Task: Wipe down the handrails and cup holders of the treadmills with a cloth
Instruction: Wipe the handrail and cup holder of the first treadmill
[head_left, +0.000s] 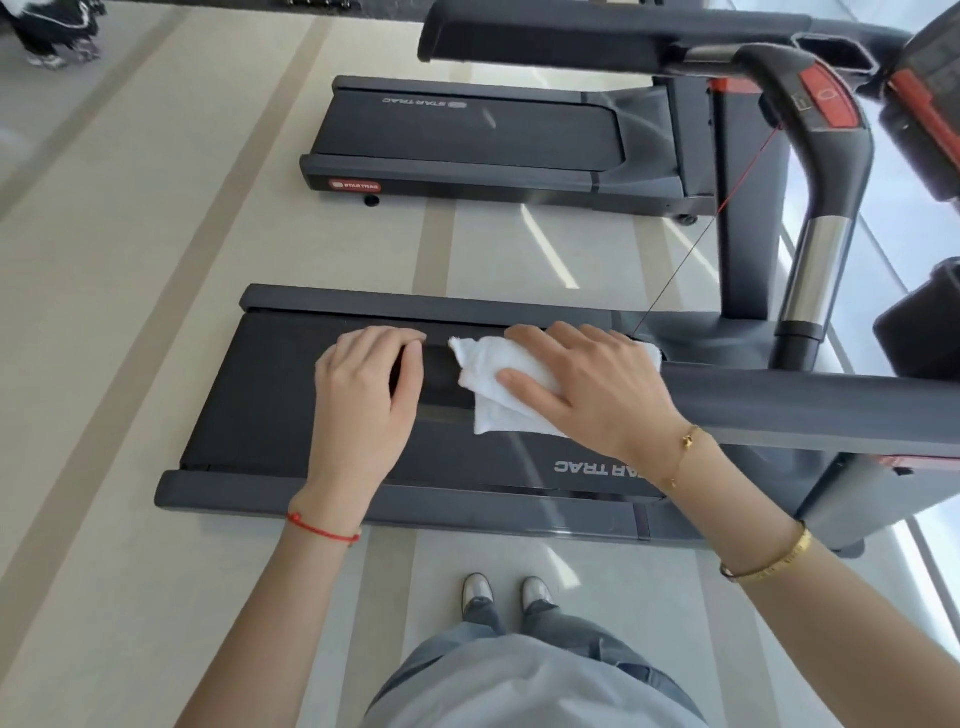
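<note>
While the person stands beside the near treadmill (322, 395), the handrail (779, 410) runs across in front of them and serves as the marker for everything else. At its left end, the left hand (363, 400) curls over the rail, fingers wrapped around it, a red string bracelet (322, 530) on the wrist. Just right of that hand, the white cloth (498, 395) lies draped on the handrail, pressed down by the right hand (587, 384), its fingers spread flat over the fabric. Beyond the handrail stands a second treadmill (493, 140)
</note>
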